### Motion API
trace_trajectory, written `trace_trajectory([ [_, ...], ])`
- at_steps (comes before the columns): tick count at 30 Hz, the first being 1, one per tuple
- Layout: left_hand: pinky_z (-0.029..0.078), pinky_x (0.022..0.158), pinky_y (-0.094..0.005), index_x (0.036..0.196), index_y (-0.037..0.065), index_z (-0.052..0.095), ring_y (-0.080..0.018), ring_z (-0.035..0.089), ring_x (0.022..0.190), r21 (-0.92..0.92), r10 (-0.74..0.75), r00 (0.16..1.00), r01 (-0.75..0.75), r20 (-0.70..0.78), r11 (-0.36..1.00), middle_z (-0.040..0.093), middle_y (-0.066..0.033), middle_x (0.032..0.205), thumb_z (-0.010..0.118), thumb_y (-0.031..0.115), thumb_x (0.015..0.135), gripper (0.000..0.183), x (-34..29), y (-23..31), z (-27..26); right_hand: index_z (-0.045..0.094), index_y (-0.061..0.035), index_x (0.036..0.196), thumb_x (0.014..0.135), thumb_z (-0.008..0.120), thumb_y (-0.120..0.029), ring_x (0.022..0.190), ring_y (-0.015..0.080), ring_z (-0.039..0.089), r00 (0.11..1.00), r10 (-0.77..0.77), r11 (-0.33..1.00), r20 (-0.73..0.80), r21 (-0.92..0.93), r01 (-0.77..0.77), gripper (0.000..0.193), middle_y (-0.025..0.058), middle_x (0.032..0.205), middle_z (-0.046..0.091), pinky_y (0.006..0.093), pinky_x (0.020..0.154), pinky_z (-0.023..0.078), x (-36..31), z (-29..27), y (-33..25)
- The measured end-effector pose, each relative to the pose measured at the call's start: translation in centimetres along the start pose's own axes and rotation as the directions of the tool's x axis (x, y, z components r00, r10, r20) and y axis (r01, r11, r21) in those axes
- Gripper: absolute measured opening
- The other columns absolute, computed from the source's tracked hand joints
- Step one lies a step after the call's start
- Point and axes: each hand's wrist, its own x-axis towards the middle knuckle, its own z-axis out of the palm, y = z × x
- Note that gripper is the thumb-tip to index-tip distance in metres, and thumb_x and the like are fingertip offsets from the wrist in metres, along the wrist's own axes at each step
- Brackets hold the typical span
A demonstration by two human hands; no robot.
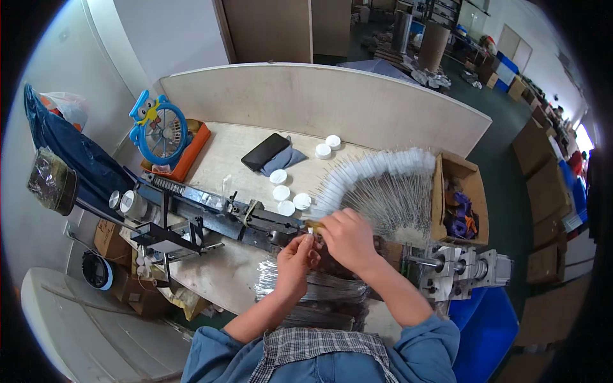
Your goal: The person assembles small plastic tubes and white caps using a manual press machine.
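My left hand (297,258) is closed in a pinch, with a small white piece (311,231) standing up at its fingertips. Close beside it, my right hand (348,236) has its fingers curled together, somewhat smeared by motion. A small yellowish-brown piece (314,224) shows at its fingertips; its kind is unclear. Both hands meet at the right end of a long dark metal bench machine (255,220). Beyond them, thin wires with fluffy white ends (357,172) lie fanned in an arc. Below the hands lies a bundle of shiny thin wires (313,287).
Round white tubs (286,208) and a black phone (265,151) on a grey cloth lie behind the machine. A carton (476,185) with purple scraps stands right, above a motor unit (476,268). A blue fan (161,134) stands by an orange tray (195,153). A low panel (306,96) edges the table.
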Motion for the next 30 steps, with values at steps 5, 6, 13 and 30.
trace_trajectory([
  [5, 0.045, 0.056, -0.0219, 0.095, 0.003, 0.061, -0.0087, 0.055, 0.06, -0.019, -0.006, 0.998, 0.008, 0.061, 1.0, 0.061, -0.0023, 0.077, 0.057, 0.024, 0.096, 0.022, 0.3, -0.1, -0.4, 0.069, -0.005, 0.083, 0.077, 0.068, -0.016, 0.074, 0.0268, 0.058, 0.997, 0.038, 0.98, 0.063, 0.193, -0.05, 0.013, 0.0077, 0.075, 0.063, 0.0366, 0.065, 0.047, 0.4, -1.3, -0.2],
  [6, 0.045, 0.056, -0.0219, 0.095, 0.003, 0.061, -0.0087, 0.055, 0.06, -0.027, -0.012, 0.998, 0.014, 0.067, 1.0, 0.061, -0.0023, 0.077, 0.057, 0.024, 0.096, 0.022, 0.3, -0.2, -0.7, 0.069, -0.0043, 0.082, 0.077, 0.069, -0.017, 0.075, 0.0266, 0.059, 0.99, 0.078, 0.971, 0.114, 0.215, -0.101, 0.014, 0.0083, 0.075, 0.063, 0.0366, 0.066, 0.047, 0.4, -1.6, -0.3],
  [13, 0.05, 0.078, -0.0318, 0.103, 0.002, 0.06, -0.0179, 0.064, 0.083, 0.0, -0.126, 0.983, 0.127, 0.131, 0.992, 0.065, -0.0087, 0.089, 0.036, 0.044, 0.101, 0.048, 0.6, 0.9, -0.3, 0.071, -0.0048, 0.087, 0.076, 0.071, -0.02, 0.082, 0.0246, 0.061, 0.94, 0.207, 0.916, 0.273, 0.284, -0.284, 0.019, 0.0089, 0.08, 0.065, 0.036, 0.071, 0.049, 0.1, -0.6, -0.4],
  [30, 0.053, 0.069, -0.0261, 0.089, 0.005, 0.056, -0.0148, 0.064, 0.081, -0.317, 0.043, 0.997, -0.021, 0.063, 0.948, 0.063, -0.0071, 0.09, 0.059, 0.009, 0.09, 0.005, 0.7, -0.9, -0.1, 0.071, -0.0152, 0.096, 0.072, 0.072, -0.019, 0.094, 0.019, 0.056, 0.992, -0.065, 0.998, -0.11, -0.03, 0.062, 0.024, -0.0014, 0.095, 0.061, 0.0352, 0.076, 0.045, -1.8, -0.7, -1.8],
])
